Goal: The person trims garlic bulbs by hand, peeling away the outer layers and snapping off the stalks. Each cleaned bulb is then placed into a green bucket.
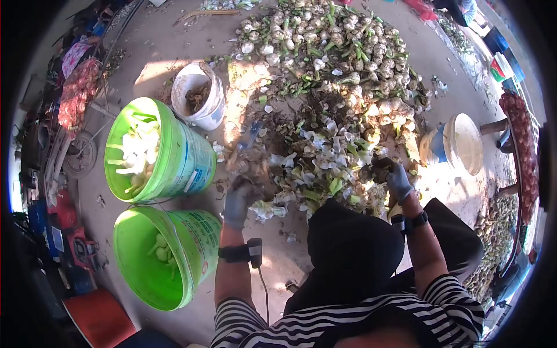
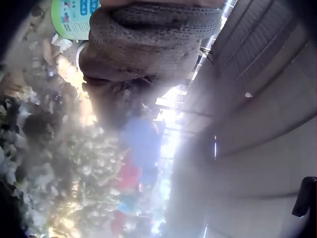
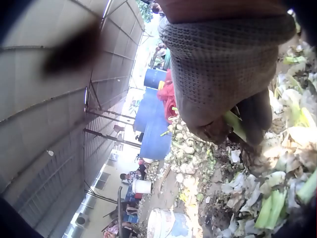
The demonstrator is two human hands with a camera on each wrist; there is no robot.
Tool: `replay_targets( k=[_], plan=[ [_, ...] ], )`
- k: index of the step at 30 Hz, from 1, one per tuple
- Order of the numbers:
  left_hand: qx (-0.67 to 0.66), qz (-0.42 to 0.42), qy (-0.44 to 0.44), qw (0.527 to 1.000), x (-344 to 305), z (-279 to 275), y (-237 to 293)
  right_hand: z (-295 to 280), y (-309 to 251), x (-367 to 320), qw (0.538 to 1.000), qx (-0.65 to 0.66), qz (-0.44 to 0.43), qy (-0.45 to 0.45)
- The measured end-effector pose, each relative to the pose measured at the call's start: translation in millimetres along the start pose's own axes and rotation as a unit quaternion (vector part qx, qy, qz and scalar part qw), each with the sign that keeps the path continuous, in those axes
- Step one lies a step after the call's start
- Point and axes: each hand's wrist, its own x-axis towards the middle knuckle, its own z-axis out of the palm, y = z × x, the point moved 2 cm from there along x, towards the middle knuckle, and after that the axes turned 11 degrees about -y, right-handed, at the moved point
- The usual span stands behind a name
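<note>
Grey knitted gloves cover both hands. My right hand (image 1: 398, 181) is over the near right of a heap of pale garlic skins and leaf scraps (image 1: 331, 153). In the right wrist view its fingers are curled, pinching a green garlic stalk (image 3: 235, 125). My left hand (image 1: 237, 204) hangs low between the heap and the green buckets, blurred in the head view. In the left wrist view the glove (image 2: 148, 47) shows mostly its back, and the fingertips are in dark haze, so I cannot tell whether they hold anything. Untrimmed garlic bulbs (image 1: 354, 46) are piled beyond the scraps.
To the left, one green bucket (image 1: 200, 159) holds peeled pale garlic with stalks; a nearer green bucket (image 1: 200, 232) has a few at its bottom. A white bucket (image 1: 214, 113) stands behind them. Another white bucket (image 1: 467, 145) lies tipped at the right, near red net sacks (image 1: 519, 151).
</note>
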Motion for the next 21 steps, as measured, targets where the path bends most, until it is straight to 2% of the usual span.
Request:
replay_targets(
  k=[1,2,3,5,7,8,9,11,12,14,15,16,17,18,19,20,21],
  plan=[
    [0.148,-0.108,0.011,0.983,0.6,-9.6,-31.1,0.8,-0.5,-4.0,1.0,-0.002,0.002,0.0],
    [0.145,-0.108,0.01,0.983,-3.5,-14.1,-44.8,1.1,-0.4,-7.3,1.0,0.006,0.014,-0.005],
    [0.096,-0.112,0.047,0.988,-8.1,-21.0,-54.6,0.7,-0.9,-9.5,1.0,0.014,0.025,-0.008],
    [0.0,-0.122,0.119,0.985,-17.3,-39.9,-67.1,2.0,-3.1,-12.8,1.0,0.0,-0.005,-0.005],
    [-0.095,-0.137,0.197,0.966,-27.5,-64.4,-80.9,5.7,-1.3,-17.0,0.999,0.036,-0.015,0.015],
    [0.01,-0.056,0.281,0.958,-26.0,-82.4,-83.5,6.7,0.2,-16.3,0.998,0.053,0.038,0.0],
    [0.117,0.026,0.358,0.926,-22.3,-101.6,-82.0,11.3,2.1,-14.2,0.998,0.054,0.039,-0.006],
    [0.135,0.158,0.419,0.884,-15.8,-127.4,-61.1,17.7,8.9,-10.6,0.995,0.068,0.071,-0.004],
    [0.135,0.155,0.419,0.885,-13.4,-133.2,-53.3,20.7,13.7,-8.4,0.996,0.053,0.067,-0.016],
    [0.276,0.233,0.353,0.863,-18.7,-115.0,-5.7,25.3,17.9,-4.8,0.998,0.02,0.055,-0.02],
    [0.286,0.201,0.34,0.873,-22.8,-95.5,14.6,28.6,19.3,-3.1,0.999,-0.011,0.039,-0.028],
    [0.297,0.315,0.315,0.844,-22.8,-76.4,29.8,29.5,22.7,-1.0,0.998,0.014,0.062,-0.03],
    [0.448,0.263,0.317,0.793,-36.1,-44.8,70.1,29.0,28.1,0.6,0.997,0.018,0.07,-0.02],
    [0.389,0.304,0.317,0.81,-37.3,-29.4,91.2,28.8,33.0,4.7,0.999,0.01,0.046,-0.021],
    [0.556,0.292,0.385,0.676,-41.0,-25.8,113.7,28.5,35.2,5.9,0.999,0.001,0.023,-0.023],
    [0.627,0.306,0.432,0.572,-41.2,-17.2,141.8,28.8,33.8,6.0,0.999,0.001,0.028,-0.025],
    [0.696,0.256,0.45,0.497,-38.4,-14.5,164.4,31.0,30.2,7.9,0.999,0.0,0.031,-0.029]
  ],
)
